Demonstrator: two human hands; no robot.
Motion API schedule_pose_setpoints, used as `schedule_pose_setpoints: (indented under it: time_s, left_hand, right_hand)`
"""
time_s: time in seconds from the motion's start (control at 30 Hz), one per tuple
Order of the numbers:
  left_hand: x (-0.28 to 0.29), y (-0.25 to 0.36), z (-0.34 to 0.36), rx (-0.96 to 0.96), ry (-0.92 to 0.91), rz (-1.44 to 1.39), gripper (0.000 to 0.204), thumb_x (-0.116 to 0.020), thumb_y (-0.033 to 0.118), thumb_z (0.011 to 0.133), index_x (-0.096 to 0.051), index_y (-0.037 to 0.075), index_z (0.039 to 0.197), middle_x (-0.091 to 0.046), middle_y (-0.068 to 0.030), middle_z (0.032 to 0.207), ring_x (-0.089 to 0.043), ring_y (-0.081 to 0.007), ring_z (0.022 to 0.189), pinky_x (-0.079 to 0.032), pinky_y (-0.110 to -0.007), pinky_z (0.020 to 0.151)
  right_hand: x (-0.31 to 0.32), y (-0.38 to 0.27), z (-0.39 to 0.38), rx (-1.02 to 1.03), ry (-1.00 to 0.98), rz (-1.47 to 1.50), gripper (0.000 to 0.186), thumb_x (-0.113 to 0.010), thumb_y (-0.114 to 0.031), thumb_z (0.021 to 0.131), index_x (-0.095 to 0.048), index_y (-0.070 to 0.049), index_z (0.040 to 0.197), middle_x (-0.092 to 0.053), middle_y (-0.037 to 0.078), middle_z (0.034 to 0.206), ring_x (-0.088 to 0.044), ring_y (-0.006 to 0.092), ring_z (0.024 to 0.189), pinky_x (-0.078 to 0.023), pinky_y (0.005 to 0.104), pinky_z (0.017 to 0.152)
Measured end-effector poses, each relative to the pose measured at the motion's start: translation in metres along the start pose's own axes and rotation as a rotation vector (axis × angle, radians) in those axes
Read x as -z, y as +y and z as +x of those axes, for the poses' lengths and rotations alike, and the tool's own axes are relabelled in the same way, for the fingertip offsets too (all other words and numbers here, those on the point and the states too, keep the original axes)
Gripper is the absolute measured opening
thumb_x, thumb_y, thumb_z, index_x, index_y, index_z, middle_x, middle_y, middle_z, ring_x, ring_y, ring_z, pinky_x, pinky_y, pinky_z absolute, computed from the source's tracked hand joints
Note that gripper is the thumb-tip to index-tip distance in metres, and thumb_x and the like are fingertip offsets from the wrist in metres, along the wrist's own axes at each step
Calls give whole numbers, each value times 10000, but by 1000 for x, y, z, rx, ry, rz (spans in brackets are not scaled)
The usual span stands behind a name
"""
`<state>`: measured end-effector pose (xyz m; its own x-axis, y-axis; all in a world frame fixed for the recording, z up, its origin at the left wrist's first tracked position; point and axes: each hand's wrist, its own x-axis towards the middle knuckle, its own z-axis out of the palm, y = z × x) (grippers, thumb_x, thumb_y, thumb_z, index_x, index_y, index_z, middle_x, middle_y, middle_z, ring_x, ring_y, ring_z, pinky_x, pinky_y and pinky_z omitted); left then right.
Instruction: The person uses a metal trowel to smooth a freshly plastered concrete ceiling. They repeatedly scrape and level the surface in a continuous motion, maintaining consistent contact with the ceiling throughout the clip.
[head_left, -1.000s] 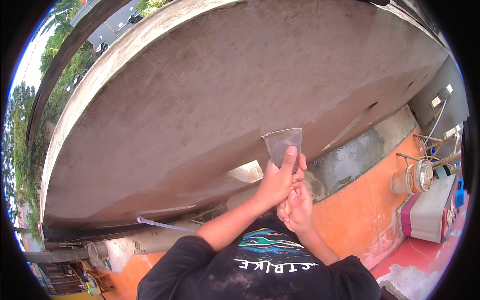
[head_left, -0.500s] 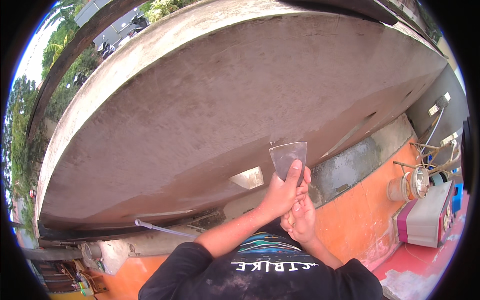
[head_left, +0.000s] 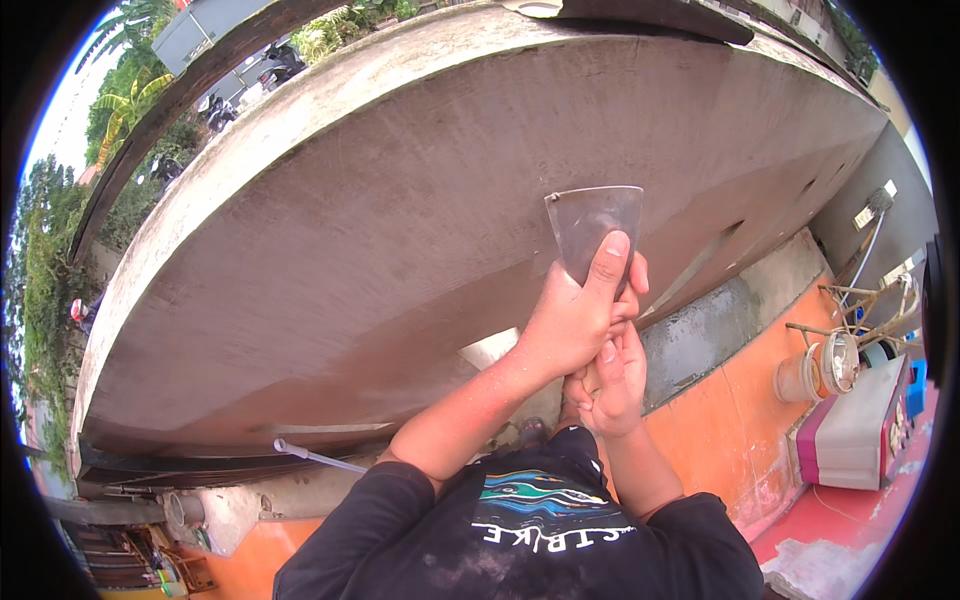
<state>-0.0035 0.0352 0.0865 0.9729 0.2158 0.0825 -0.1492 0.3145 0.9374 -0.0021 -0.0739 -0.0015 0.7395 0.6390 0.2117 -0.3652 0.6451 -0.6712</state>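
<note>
My left hand (head_left: 580,310) is closed around a scraper (head_left: 590,222), its thumb pressed flat on the wide grey blade. The blade points away from me, in front of the curved grey plastered wall (head_left: 400,220); whether its edge touches the wall I cannot tell. A small dab sits at the blade's left corner. Just below, my right hand (head_left: 618,385) has its fingers curled at the lower end of the scraper, against the left hand. The handle is mostly hidden by both hands.
A pale opening (head_left: 492,348) lies low in the wall. A pale pipe (head_left: 315,456) sticks out at lower left. On the right are an orange surface (head_left: 720,430), stacked buckets (head_left: 815,372), a grey and magenta box (head_left: 850,435) and a wooden frame (head_left: 870,310).
Both hands have moved up and away from my body with the scraper, its blade now higher against the wall. My arms are more stretched out. The grip looks the same.
</note>
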Motion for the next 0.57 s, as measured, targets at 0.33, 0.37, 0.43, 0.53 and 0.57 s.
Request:
schedule_pose_setpoints:
  time_s: [0.33, 0.37, 0.43, 0.53, 0.57]
  left_hand:
    - [20, -80, -32, 164, 118, -223, 526, -399, 512, 1043, -504, 34, 851, -370, 32, 581, -321, -50, 485, -306, -229, 458]
    - [20, -76, -30, 211, 143, -173, 522, -407, 509, 1042, -502, 34, 847, -363, 33, 578, -317, -54, 482, -314, -235, 463]
    - [23, -56, -23, 201, 67, -170, 519, -411, 508, 1041, -504, 34, 850, -364, 33, 575, -324, -54, 479, -333, -235, 474]
    - [21, -13, -19, 85, -35, -93, 532, -406, 523, 1036, -516, 29, 873, -381, 30, 571, -359, -47, 486, -369, -222, 490]
    - [18, 6, -10, -3, -68, -55, 539, -403, 530, 1034, -522, 26, 885, -389, 29, 569, -375, -44, 490, -383, -215, 495]
  right_hand:
    - [33, 29, -52, -273, 140, -76, 214, -469, -154, 1032, -410, -78, 1224, -532, 40, 985, -473, 58, 566, -348, 183, 399]
    - [29, 30, -49, -239, 151, -78, 217, -474, -156, 1032, -410, -76, 1223, -535, 42, 982, -468, 59, 557, -351, 185, 399]
    - [12, 31, -39, -163, 159, -39, 223, -482, -161, 1031, -408, -72, 1222, -540, 46, 976, -459, 59, 539, -356, 188, 400]
    - [-8, 18, -9, -29, 21, -35, 253, -508, -180, 1027, -404, -74, 1232, -544, 50, 982, -467, 59, 554, -362, 188, 406]
    - [-18, 10, 2, 11, 23, -120, 352, -542, -294, 1018, -395, -68, 1244, -551, 71, 923, -506, 79, 548, -359, 189, 382]
